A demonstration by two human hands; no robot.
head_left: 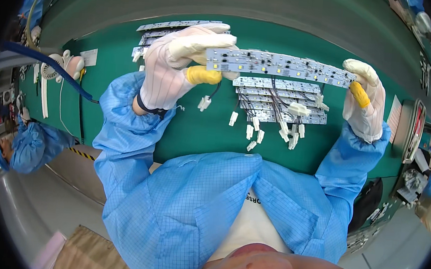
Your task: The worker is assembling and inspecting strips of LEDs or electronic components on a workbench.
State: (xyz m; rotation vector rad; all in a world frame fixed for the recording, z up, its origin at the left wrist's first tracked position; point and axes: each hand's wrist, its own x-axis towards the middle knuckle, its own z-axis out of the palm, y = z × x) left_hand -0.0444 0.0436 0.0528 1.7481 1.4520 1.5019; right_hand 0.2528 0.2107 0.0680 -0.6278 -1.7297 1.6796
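Counts, as far as visible:

Gloved hands: two, left and right, each with one yellow fingertip cover showing.

Held strip: one long white LED board, pinched at both ends.

Strips on the green mat: two stacks. Centre stack shows about five boards, overlapped, exact count unclear. Back stack shows about four, partly hidden by the left hand.

White plugs on wires: roughly a dozen loose ends below the centre stack, plus one hanging from the held strip.

Fans: one small white fan at left.

Other people: one, in blue coat, lower left.
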